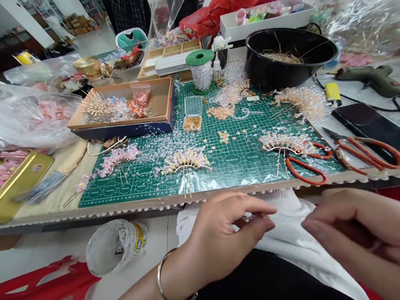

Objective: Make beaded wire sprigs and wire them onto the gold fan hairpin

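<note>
The left hand (224, 229) is above the lap, just short of the desk (119, 206), palm turned inward. Its grip is closed, thumb and forefinger pinching a small shiny piece (249, 217) that the fingers mostly hide. A silver bangle (160, 277) circles that wrist. The right hand (375, 240) is apart from the left, blurred, its fingers curled and the thumb near the forefinger; whether its grip holds anything I cannot tell. A white cloth (289, 207) lies over the lap beneath both.

Nearest the hands, along the front of a green mat (238, 167), lie three beaded combs: a pink one (117, 160) to the left, a pale one with yellow bits (185, 161) in the middle, and a pinkish one (286, 143) to the right. Red-handled scissors (307, 175) lie against the last, their blades mostly hidden. Cutters (378, 159) lie just beside, at the edge of a dark phone (383, 130).

Loose clear beads (163, 145) are scattered behind the middle comb. Farther back stand an open clear case of gold beads (192, 124), a green-ended spool (201, 72) and a black basin (261, 72).
</note>
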The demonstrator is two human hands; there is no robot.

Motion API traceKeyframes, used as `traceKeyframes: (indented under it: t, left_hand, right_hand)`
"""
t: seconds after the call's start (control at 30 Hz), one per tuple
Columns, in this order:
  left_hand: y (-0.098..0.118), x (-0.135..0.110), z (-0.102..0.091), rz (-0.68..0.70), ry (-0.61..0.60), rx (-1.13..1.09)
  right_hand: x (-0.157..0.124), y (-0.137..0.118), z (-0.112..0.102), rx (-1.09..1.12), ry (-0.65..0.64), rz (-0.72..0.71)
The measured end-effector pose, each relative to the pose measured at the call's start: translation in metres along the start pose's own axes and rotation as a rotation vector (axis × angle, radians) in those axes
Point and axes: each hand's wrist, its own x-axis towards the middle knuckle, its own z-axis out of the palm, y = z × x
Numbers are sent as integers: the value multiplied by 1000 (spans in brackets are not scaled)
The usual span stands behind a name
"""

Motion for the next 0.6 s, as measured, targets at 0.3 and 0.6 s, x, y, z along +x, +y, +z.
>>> traceKeyframes:
  t: [0.3,0.6]
  left_hand:
    - [8,-6,0,-149,23,-209]
    - [13,-6,0,-130,2,-200]
  right_hand:
    - [1,2,15,130,-85,-172]
    - [0,1,13,141,-106,-198]
